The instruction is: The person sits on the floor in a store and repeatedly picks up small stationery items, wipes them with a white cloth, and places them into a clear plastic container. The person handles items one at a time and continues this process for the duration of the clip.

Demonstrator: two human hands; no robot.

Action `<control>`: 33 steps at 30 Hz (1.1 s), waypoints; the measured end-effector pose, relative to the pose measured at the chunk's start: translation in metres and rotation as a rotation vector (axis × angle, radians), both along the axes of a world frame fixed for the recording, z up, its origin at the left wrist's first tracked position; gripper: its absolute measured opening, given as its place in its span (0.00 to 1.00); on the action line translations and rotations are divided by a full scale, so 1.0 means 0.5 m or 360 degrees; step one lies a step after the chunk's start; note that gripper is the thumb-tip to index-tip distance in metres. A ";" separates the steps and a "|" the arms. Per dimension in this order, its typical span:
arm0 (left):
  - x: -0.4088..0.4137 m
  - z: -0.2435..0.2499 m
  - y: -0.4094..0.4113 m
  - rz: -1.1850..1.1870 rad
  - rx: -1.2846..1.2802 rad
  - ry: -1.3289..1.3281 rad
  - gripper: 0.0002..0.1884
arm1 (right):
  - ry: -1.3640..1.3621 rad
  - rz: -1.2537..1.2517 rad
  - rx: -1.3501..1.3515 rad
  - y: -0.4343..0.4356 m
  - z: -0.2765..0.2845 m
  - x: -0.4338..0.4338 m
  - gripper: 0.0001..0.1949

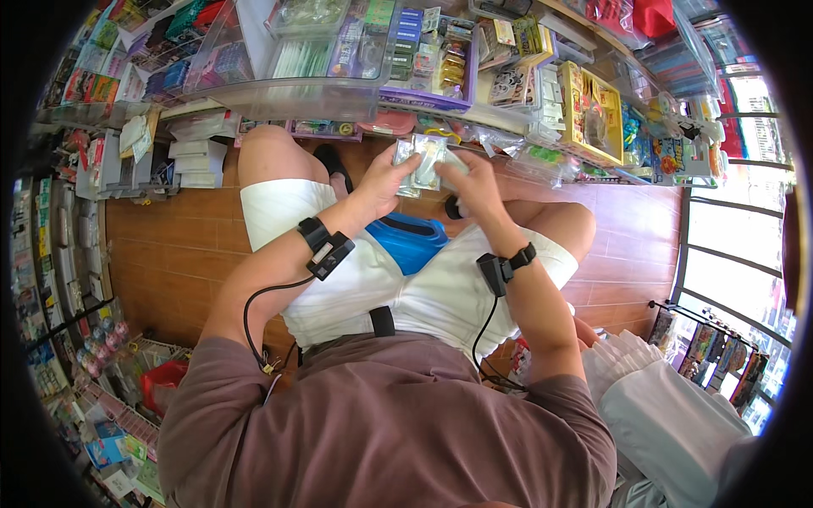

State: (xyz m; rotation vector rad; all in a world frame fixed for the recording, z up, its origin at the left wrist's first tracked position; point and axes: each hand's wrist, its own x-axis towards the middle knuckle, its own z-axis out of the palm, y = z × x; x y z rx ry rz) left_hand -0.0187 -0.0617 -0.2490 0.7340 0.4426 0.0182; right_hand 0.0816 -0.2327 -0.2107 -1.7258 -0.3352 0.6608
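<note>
Both hands meet in front of my knees, over the floor. My left hand (383, 179) pinches a few flat, clear plastic packets (429, 159), its thumb lying across their face. At their other side my right hand (476, 184) grips a pale packet (456, 166), slightly blurred, with its fingers touching the rest. The packets overlap like a small fan; what they contain is too small to tell. Beneath the hands, between my thighs, is a blue plastic object (406, 244) with a dark slot in its top.
A shelf ahead carries a clear plastic bin (298, 92), a purple display box (425, 100) and a yellow box (619, 127). White boxes (198, 159) are stacked at left. A person in a pale grey garment (667, 413) is close behind at right. Cables (254, 317) hang from my wrist devices.
</note>
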 end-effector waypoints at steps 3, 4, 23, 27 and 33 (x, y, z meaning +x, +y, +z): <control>-0.004 -0.021 -0.002 0.0017 0.0309 0.0122 0.19 | 0.0304 -0.0163 0.0084 0.011 -0.018 -0.028 0.16; -0.005 -0.023 -0.002 0.0014 0.0353 0.0236 0.19 | 0.0278 -0.0240 0.0064 0.009 -0.021 -0.020 0.15; -0.008 0.013 -0.016 -0.0182 -0.0495 0.0139 0.20 | -0.1544 0.0313 -0.0305 0.022 0.017 -0.036 0.17; -0.018 -0.011 -0.004 -0.0588 -0.0480 -0.0004 0.24 | -0.1430 0.0059 -0.0359 0.017 -0.020 0.028 0.16; -0.014 0.001 -0.003 -0.0461 -0.0561 0.0087 0.24 | -0.1453 -0.0060 -0.0191 0.009 0.023 0.013 0.17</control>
